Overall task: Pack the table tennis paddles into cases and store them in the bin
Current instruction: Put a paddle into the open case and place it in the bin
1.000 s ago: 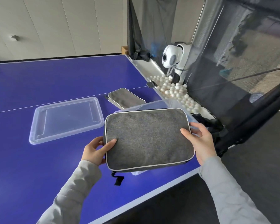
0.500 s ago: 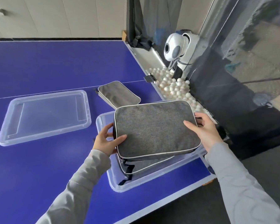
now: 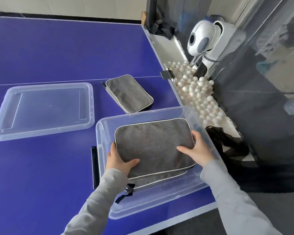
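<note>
Gripping a grey case (image 3: 153,143) inside the bin (image 3: 159,204), both hands (image 3: 119,160) (image 3: 198,150)

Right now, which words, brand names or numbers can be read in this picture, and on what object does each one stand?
None can be read.
White balls: small red marks, too small and blurred to read.
Gray cases, clear bin, lid, ball machine: no text visible.
</note>
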The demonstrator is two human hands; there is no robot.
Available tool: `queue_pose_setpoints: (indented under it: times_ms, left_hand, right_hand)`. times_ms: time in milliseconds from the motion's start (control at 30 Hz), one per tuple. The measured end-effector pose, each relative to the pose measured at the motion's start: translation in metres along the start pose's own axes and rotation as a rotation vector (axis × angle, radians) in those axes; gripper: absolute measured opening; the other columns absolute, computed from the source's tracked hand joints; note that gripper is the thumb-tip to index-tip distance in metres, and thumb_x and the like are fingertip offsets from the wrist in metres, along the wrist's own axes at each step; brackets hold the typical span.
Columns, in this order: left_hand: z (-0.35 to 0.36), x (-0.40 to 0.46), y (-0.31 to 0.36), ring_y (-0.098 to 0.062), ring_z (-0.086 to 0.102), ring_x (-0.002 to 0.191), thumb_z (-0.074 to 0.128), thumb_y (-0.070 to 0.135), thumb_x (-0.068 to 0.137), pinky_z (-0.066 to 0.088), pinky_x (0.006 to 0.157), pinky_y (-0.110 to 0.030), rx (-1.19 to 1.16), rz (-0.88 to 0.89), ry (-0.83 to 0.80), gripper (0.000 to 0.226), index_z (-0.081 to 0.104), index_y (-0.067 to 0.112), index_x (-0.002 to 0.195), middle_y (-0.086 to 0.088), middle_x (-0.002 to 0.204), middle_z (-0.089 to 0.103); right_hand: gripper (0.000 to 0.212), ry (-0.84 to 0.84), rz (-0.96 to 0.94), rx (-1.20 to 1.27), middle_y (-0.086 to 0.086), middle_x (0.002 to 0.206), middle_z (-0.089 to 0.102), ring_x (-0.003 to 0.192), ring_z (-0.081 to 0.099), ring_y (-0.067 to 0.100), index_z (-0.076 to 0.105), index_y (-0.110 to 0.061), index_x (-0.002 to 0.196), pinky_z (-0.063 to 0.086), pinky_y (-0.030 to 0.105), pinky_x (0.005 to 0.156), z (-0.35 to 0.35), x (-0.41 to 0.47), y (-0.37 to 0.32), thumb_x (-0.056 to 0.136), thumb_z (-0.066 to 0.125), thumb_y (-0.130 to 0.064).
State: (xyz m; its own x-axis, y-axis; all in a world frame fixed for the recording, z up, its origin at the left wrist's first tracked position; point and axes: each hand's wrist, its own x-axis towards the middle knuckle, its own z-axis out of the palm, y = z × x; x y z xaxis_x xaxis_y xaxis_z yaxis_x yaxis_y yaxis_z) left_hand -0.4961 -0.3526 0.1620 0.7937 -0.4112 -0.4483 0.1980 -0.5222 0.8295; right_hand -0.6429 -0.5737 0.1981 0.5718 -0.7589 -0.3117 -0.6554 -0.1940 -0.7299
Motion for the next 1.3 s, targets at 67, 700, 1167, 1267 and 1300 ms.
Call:
queue_pose_setpoints:
  times_ms: [67,700,1167,1267,1300]
  left_hand:
    - [0.006,0.002,-0.004,-0.031,0.049,0.117,0.084,0.015,0.064,0.044,0.099,-0.043,-0.011,-0.052,0.018,0.096,0.028,0.023,0.143,-0.009,0.132,0.045]
    - [0.034,0.009,-0.022,-0.033,0.049,0.118,0.084,0.016,0.066,0.042,0.096,-0.040,0.129,-0.277,0.085,0.085,0.035,0.010,0.135,-0.014,0.131,0.044]
    - [0.033,0.012,-0.028,-0.031,0.049,0.120,0.090,0.022,0.056,0.043,0.100,-0.043,0.137,-0.311,0.085,0.095,0.035,0.014,0.134,-0.010,0.129,0.052]
    - [0.032,0.011,-0.027,-0.030,0.047,0.123,0.090,0.022,0.056,0.042,0.101,-0.040,0.147,-0.314,0.083,0.098,0.034,0.013,0.137,-0.010,0.131,0.050]
    - [0.032,0.011,-0.026,-0.030,0.046,0.123,0.089,0.022,0.057,0.041,0.101,-0.039,0.150,-0.313,0.085,0.098,0.033,0.013,0.137,-0.011,0.132,0.049]
  right_hand:
    - [0.079,-0.052,0.001,-0.028,-0.001,0.127,0.049,0.116,0.050,0.017,0.037,-0.017,0.135,0.039,0.029,0.095,0.006,0.005,0.006,0.070,0.081,-0.021]
    - [0.084,-0.174,0.009,-0.186,0.011,0.137,0.038,0.127,0.041,0.024,0.032,-0.009,0.139,0.033,0.030,0.105,0.023,0.030,0.036,0.071,0.080,-0.018]
    - [0.077,-0.234,0.021,-0.282,0.011,0.133,0.035,0.124,0.043,0.025,0.028,-0.010,0.139,0.034,0.031,0.102,0.024,0.028,0.034,0.079,0.074,-0.024]
    - [0.080,-0.243,0.030,-0.276,0.011,0.134,0.035,0.125,0.042,0.026,0.025,-0.010,0.141,0.034,0.032,0.103,0.023,0.027,0.035,0.080,0.073,-0.026]
    - [0.082,-0.243,0.032,-0.269,0.011,0.135,0.035,0.126,0.042,0.026,0.024,-0.010,0.142,0.035,0.033,0.104,0.023,0.027,0.035,0.079,0.073,-0.026]
